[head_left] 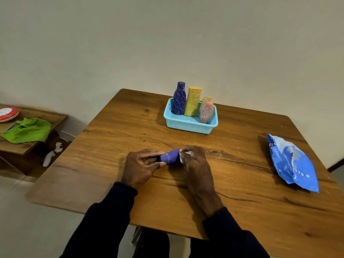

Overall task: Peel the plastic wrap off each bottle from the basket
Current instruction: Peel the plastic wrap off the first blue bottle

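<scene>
A small blue bottle (170, 156) lies on its side on the wooden table (242, 183) between my hands. My left hand (141, 166) grips its left end with curled fingers. My right hand (193, 161) pinches bunched clear plastic wrap (187, 154) at the bottle's right end. Further back stands a light blue basket (188, 125). It holds a wrapped dark blue bottle (179, 98), a wrapped yellow bottle (193, 101) and a wrapped pink bottle (206, 111), with another pale one partly hidden behind the pink one.
A blue plastic packet (292, 162) lies at the table's right side. To the left is a lower wooden side table (37, 144) with a green cloth (28, 130) and a red and white plate (8, 113). White objects lie on the floor beneath it.
</scene>
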